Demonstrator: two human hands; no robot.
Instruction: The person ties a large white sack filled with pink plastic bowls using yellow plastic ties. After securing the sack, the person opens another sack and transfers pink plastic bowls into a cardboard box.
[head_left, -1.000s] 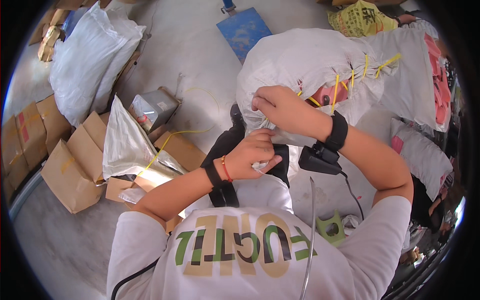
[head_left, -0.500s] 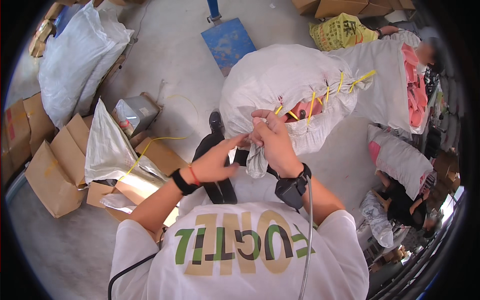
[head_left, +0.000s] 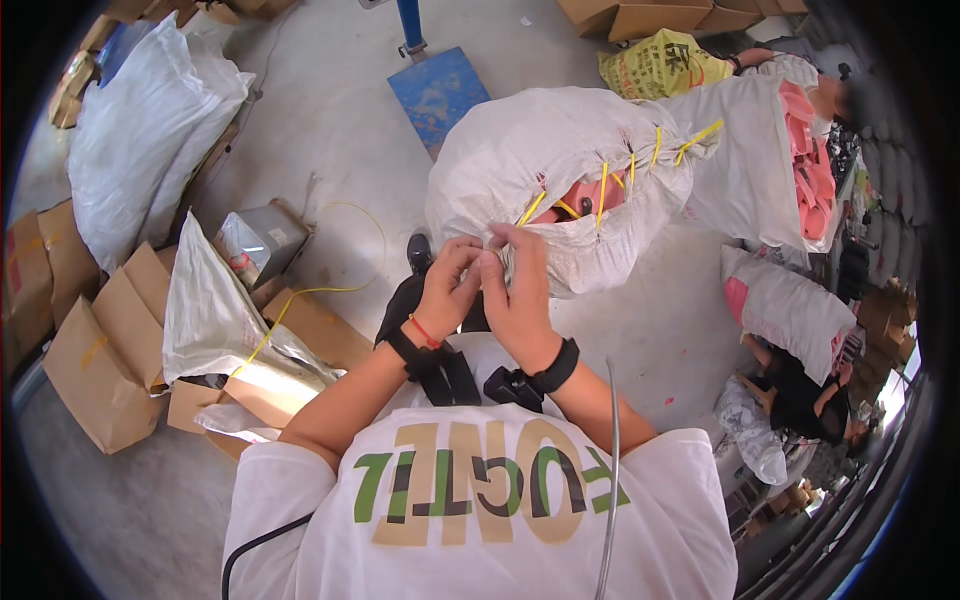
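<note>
A bulging white woven sack (head_left: 530, 130) lies before me, its mouth laced with yellow strips (head_left: 602, 195). Pink pieces (head_left: 585, 197) show through the gap in the lacing. At the sack's near left corner, my left hand (head_left: 447, 290) and my right hand (head_left: 522, 300) meet fingertip to fingertip. The fingers of both are bent in a pinch. Whatever lies between them is too small or too hidden to make out. The fabric of the corner is mostly covered by my hands.
Open cardboard boxes (head_left: 110, 350), a white sheet of sacking (head_left: 205, 310) and a grey metal can (head_left: 265, 240) stand left. A yellow strap (head_left: 330, 289) curls over the floor. Beyond is a blue platform (head_left: 438, 95). Rightward are more sacks (head_left: 790, 300) and co-workers, one in black (head_left: 808, 400).
My left hand has moved up and right to meet my right hand, which has turned and shifted slightly left. The sack corner that hung below my right hand no longer shows.
</note>
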